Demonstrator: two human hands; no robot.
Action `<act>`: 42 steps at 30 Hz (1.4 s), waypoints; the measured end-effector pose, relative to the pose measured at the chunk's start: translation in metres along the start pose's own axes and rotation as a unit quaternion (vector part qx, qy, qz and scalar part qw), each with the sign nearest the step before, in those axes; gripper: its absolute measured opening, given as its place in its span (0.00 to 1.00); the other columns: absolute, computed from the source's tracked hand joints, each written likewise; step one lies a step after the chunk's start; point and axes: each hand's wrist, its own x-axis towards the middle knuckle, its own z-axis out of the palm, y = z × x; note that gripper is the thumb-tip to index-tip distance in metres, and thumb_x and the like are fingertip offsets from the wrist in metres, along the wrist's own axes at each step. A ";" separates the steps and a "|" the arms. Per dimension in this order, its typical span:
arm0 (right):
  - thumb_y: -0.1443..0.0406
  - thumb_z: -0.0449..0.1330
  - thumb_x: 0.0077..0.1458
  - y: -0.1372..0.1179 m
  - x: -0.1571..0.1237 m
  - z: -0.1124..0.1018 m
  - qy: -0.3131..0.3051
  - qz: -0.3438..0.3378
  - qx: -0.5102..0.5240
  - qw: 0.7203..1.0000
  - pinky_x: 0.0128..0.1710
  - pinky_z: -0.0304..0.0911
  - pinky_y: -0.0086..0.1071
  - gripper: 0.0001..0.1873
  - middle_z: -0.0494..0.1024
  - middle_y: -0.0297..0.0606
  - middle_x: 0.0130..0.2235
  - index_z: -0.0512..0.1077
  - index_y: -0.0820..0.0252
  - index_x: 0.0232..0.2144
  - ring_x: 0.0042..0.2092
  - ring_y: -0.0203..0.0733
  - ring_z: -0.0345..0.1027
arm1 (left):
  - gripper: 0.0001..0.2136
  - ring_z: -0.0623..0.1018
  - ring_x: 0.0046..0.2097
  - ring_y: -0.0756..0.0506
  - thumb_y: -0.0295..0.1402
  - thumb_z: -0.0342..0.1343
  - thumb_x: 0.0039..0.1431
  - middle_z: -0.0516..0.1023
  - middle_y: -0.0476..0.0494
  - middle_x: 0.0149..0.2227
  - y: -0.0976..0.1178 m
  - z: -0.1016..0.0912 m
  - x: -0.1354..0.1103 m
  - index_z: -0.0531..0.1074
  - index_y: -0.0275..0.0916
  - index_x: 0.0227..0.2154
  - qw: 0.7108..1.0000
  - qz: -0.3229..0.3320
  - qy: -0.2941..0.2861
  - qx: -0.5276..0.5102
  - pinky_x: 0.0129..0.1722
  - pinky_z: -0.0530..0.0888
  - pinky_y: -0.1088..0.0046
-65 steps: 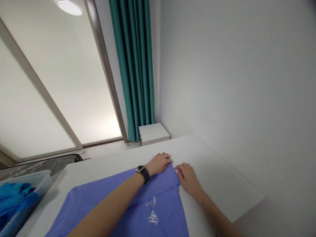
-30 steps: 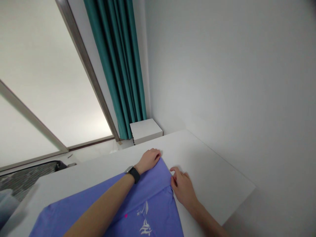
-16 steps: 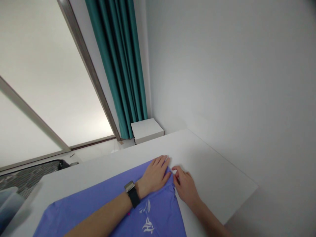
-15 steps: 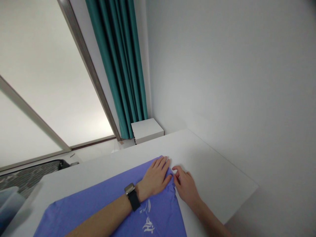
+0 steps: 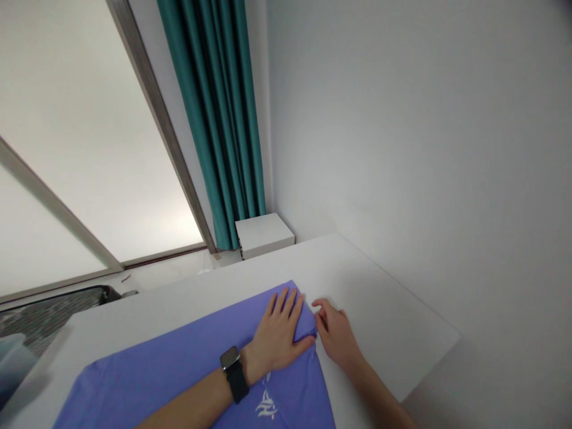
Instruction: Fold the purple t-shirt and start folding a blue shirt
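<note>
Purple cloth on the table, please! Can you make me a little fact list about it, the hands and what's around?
Cloth: purple cloth, white print partly covered
Left hand: left hand flat on it, fingers spread
Right hand: right hand at its edge, fingers curled; grip unclear
Wrist: watch, left arm
Underneath: white table
Beyond table: white box, green curtain

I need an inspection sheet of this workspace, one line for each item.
Surface: white table, partly covered by purple cloth.
Job's things: the cloth lies mostly flat, white print showing, creases near its right edge.
Clutter: pale container at the left frame edge, only partly seen.
Grip: left hand flat on the cloth, fingers spread; right hand curled at its right edge, hold unclear.
Cables: none certain; thin dark strand on the floor, too small to tell.
Surroundings: green curtain, white box, pale panels.
</note>
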 end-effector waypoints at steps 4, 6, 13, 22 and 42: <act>0.65 0.45 0.60 0.002 0.001 -0.002 -0.002 0.019 0.029 0.999 0.38 0.56 0.35 0.14 0.75 0.30 0.25 0.68 0.57 0.43 0.29 0.40 0.70 | 0.45 0.50 0.69 0.29 0.61 0.49 0.56 0.51 0.32 0.69 0.004 -0.002 -0.004 0.50 0.34 0.68 0.999 -0.031 -0.025 0.013 0.65 0.52 0.45; 0.64 0.45 0.61 0.000 0.001 -0.004 -0.004 0.021 0.030 0.999 0.39 0.56 0.36 0.14 0.74 0.30 0.24 0.69 0.57 0.42 0.29 0.41 0.70 | 0.46 0.50 0.69 0.29 0.61 0.50 0.55 0.51 0.32 0.69 0.005 -0.004 -0.004 0.49 0.35 0.68 0.999 -0.042 -0.030 0.014 0.65 0.52 0.43; 0.67 0.46 0.60 -0.004 -0.001 -0.005 -0.031 -0.021 0.010 0.999 0.42 0.55 0.37 0.15 0.76 0.33 0.29 0.67 0.57 0.46 0.33 0.41 0.70 | 0.46 0.49 0.69 0.28 0.61 0.50 0.55 0.51 0.32 0.69 0.009 -0.010 -0.002 0.49 0.35 0.68 0.998 -0.051 -0.043 0.014 0.64 0.50 0.39; 0.72 0.46 0.57 -0.001 -0.002 -0.003 -0.039 -0.041 -0.030 0.998 0.44 0.56 0.38 0.16 0.76 0.36 0.33 0.68 0.58 0.44 0.37 0.42 0.70 | 0.44 0.52 0.69 0.31 0.63 0.44 0.58 0.55 0.33 0.68 0.009 -0.005 -0.005 0.51 0.35 0.67 0.999 -0.048 -0.023 -0.002 0.64 0.53 0.42; 0.71 0.45 0.60 -0.016 0.058 0.014 -0.171 -0.206 -0.188 0.945 0.67 0.43 0.45 0.30 0.59 0.49 0.66 0.58 0.69 0.64 0.67 0.45 0.50 | 0.34 0.54 0.69 0.36 0.49 0.43 0.66 0.53 0.32 0.69 -0.010 0.002 -0.003 0.52 0.30 0.67 0.998 -0.064 -0.002 0.018 0.66 0.53 0.51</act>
